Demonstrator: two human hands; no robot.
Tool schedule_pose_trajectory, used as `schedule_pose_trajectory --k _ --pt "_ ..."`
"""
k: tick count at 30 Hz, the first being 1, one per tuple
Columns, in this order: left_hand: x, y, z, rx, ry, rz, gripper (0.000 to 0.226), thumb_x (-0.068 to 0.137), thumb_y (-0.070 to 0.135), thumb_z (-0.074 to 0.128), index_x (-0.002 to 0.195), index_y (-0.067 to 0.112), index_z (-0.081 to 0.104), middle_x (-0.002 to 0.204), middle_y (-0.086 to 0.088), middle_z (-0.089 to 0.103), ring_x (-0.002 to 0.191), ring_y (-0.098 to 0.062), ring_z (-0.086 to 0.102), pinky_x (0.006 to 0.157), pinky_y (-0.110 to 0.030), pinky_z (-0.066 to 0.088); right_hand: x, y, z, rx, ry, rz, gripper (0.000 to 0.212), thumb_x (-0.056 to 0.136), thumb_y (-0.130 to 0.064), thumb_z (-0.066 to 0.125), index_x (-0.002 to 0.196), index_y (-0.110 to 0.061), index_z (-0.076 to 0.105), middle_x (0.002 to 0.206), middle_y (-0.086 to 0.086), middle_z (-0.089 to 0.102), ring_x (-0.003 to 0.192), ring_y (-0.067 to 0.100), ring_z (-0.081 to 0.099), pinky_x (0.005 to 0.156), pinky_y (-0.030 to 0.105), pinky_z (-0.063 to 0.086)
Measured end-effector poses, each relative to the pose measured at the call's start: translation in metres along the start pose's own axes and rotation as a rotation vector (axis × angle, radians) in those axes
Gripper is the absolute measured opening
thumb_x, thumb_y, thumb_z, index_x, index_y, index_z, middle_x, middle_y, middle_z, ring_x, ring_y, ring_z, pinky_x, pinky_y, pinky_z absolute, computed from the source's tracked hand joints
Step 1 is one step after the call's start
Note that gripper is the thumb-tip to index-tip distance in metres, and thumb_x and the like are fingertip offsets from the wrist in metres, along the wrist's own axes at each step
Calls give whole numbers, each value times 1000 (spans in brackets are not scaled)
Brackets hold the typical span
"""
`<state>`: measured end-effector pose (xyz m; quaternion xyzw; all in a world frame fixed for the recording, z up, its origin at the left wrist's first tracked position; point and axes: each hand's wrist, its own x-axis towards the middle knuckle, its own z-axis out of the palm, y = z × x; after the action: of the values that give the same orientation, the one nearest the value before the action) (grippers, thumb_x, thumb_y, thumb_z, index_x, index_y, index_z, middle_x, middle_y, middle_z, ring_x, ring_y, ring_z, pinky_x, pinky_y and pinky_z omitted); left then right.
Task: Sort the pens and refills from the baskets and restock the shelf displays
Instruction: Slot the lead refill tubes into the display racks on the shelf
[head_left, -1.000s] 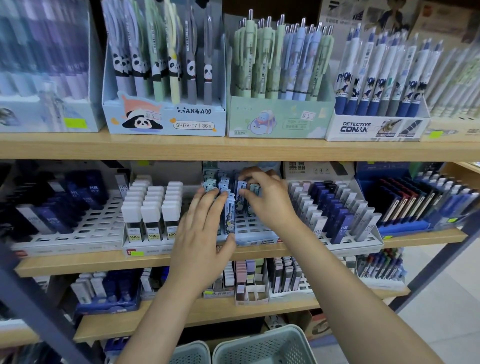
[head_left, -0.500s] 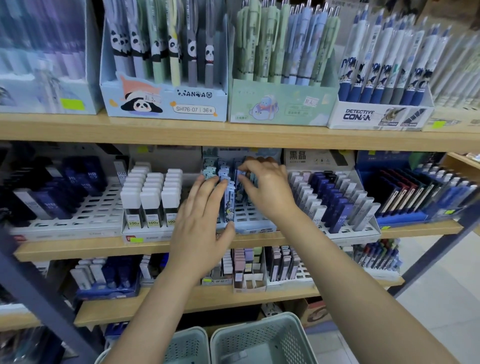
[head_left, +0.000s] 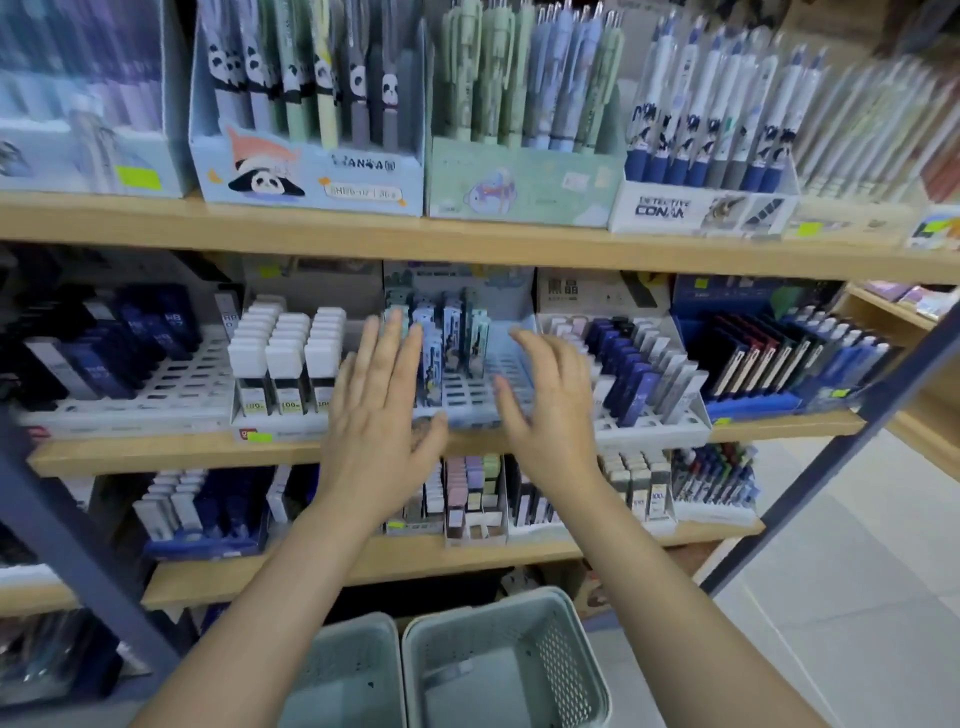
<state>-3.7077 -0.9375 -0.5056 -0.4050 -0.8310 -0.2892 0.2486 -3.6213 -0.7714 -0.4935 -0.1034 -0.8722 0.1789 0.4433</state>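
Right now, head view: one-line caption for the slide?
Both hands, left and right, hover open before the slotted refill tray on the middle shelf, two baskets below.

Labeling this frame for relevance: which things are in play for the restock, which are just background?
In play:
left hand, open
right hand, open
patterned refill packs
their slotted tray
two baskets on the floor

Background:
panda pen box
Conan pen box
white refill cases
lower shelf stock
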Motion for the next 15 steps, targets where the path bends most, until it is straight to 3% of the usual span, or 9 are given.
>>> schedule_pose_trajectory --k 2,4,7,9,11,13,15 --pt "-25 11 3 -69 181 46 61 94 26 55 150 9 39 161 -13 30 150 -27 24 120 -42 20 -36 2 -7 65 55 21 33 95 -19 55 127 -9 55 119 7 55 113 24 52 96 32 41" --pt "-70 13 21 -128 208 1 45 88 23 54 129 4 57 134 -18 54 126 -31 47 105 -42 35 -83 10 -3 95 30 45 24 93 -14 53 114 -6 60 104 7 60 97 25 57 85 33 45" --pt "-159 -6 70 -123 -188 -231 50 88 37 44 122 6 62 123 -12 59 115 -33 54 97 -45 43 -161 35 21 99 -189 241 25 93 -25 47 104 -8 63 94 4 62 85 22 57 73 35 45" --pt "-215 -25 104 -91 -471 -363 64 88 51 37 127 7 61 127 -12 60 118 -36 58 95 -48 49 -205 61 44 104 -468 474 24 95 -31 48 101 -12 63 86 0 61 77 19 57 70 37 47" --pt "-258 -39 129 -69 -718 -492 82 83 61 31 142 6 49 143 -14 53 131 -36 51 103 -46 45 -245 85 68 114 -794 655 20 99 -29 53 101 -11 62 78 -2 60 70 17 57 72 40 51" --pt "-287 -47 148 -94 -880 -594 91 84 65 34 154 7 33 156 -15 41 140 -33 43 110 -43 38 -279 106 94 126 -1015 773 29 99 -38 56 109 -10 61 90 4 66 83 21 63 78 38 51" --pt "-306 -56 169 -105 -930 -644 90 90 67 43 159 12 23 159 -13 37 142 -31 42 110 -42 37 -307 123 121 124 -1105 880 41 97 -47 58 116 -10 59 106 5 66 96 23 62 78 31 44"
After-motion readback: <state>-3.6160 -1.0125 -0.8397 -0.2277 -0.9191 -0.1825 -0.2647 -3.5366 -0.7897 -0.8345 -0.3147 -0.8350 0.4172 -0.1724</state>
